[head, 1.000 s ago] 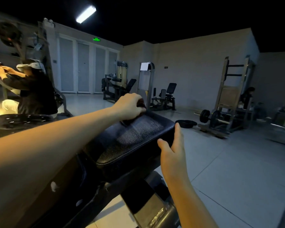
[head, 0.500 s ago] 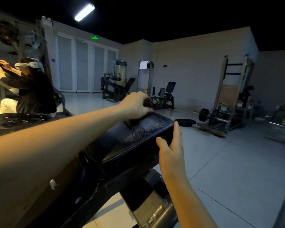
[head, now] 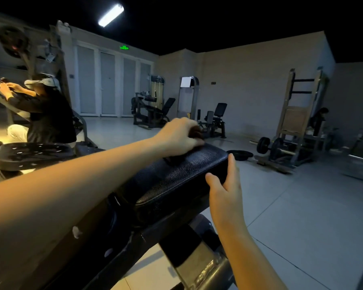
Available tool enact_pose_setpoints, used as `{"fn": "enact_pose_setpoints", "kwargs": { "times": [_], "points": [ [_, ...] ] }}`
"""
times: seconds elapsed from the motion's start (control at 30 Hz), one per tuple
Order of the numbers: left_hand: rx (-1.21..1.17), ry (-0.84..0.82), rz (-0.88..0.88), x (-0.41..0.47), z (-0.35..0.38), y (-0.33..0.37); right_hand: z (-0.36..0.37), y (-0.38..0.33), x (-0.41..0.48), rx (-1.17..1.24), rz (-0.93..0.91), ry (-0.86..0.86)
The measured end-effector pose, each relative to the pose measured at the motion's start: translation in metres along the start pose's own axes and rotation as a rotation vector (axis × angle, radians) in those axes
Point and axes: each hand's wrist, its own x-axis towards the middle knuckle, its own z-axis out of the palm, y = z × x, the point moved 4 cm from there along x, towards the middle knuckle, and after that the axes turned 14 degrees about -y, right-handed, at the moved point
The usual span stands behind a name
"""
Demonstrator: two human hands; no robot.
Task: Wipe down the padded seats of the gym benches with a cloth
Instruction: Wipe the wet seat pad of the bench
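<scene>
Left hand [head: 177, 136] grips a bunched dark cloth [head: 195, 133] at the far end of the black seat [head: 182, 176]. Right hand [head: 226, 185], fingers straight, rests on its side edge & holds nothing. Best, I think: press flat & pull long overlapping strokes to the near end.

One view only: a wide-angle head cam, worn by the person, facing forward and tilted down along both forearms. We're very near the work. The padded seat [head: 182, 174] sits mid-frame just under us, running away to the upper right. The left hand [head: 178, 135] with the cloth [head: 195, 132] marks the seat's far end, and the right hand [head: 224, 191] marks its near right edge. The left forearm fills the lower-left corner. Past the seat we get the gym floor [head: 302, 206], the doors [head: 107, 84] on the far wall and the ceiling light [head: 111, 14]. Wall lines bow at the edges, and the left edge is blurred.
</scene>
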Motion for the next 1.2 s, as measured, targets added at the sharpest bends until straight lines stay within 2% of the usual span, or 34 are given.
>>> {"fn": "enact_pose_setpoints", "kwargs": {
  "times": [0.07, 0.13, 0.17, 0.27, 0.33, 0.4, 0.5, 0.57, 0.63, 0.73, 0.8, 0.87, 0.97, 1.03, 1.1, 1.2],
  "points": [
    [-0.048, -0.063, 0.191, -0.010, 0.012, 0.029, -0.001, 0.001, 0.002, 0.008, 0.002, 0.004],
    [-0.032, -0.078, 0.202, -0.013, 0.010, 0.022, -0.001, 0.002, 0.003, 0.000, 0.004, 0.006],
    [-0.011, -0.052, 0.145, -0.011, 0.005, 0.006, -0.002, 0.003, 0.003, -0.006, 0.002, 0.004],
    [0.133, 0.026, -0.178, -0.002, -0.016, -0.055, -0.001, 0.003, 0.002, -0.023, -0.005, -0.004],
    [0.176, 0.025, -0.272, -0.001, -0.020, -0.070, 0.000, 0.002, 0.002, -0.026, -0.005, -0.004],
    [0.112, 0.008, -0.165, -0.007, -0.014, -0.047, 0.000, 0.002, 0.002, -0.028, -0.006, -0.003],
    [-0.040, -0.057, 0.164, -0.031, 0.003, 0.012, 0.000, 0.004, 0.003, -0.017, -0.001, 0.003],
    [-0.037, -0.096, 0.251, -0.042, 0.009, 0.021, -0.001, 0.005, 0.004, -0.011, -0.002, 0.006],
    [-0.009, -0.045, 0.147, -0.035, 0.000, -0.007, -0.001, 0.005, 0.002, -0.017, 0.000, 0.002],
    [0.074, 0.028, -0.175, -0.019, -0.020, -0.064, 0.000, 0.002, 0.001, -0.021, -0.002, -0.004],
    [0.038, 0.021, -0.221, -0.016, -0.023, -0.067, 0.000, 0.001, 0.000, -0.017, 0.002, -0.002],
    [-0.047, -0.020, -0.089, -0.024, -0.014, -0.036, 0.001, 0.001, 0.000, -0.007, 0.006, -0.004],
    [-0.126, -0.126, 0.198, -0.046, 0.006, 0.018, 0.000, 0.004, 0.002, 0.001, 0.004, 0.004],
    [-0.107, -0.126, 0.239, -0.046, 0.009, 0.020, 0.000, 0.005, 0.003, -0.001, 0.000, 0.003],
    [-0.058, -0.034, 0.098, -0.031, 0.000, -0.014, 0.000, 0.005, 0.001, -0.011, -0.001, -0.008],
    [0.047, 0.047, -0.217, -0.010, -0.017, -0.067, 0.001, 0.003, 0.000, -0.032, -0.005, -0.013]
  ]
}}
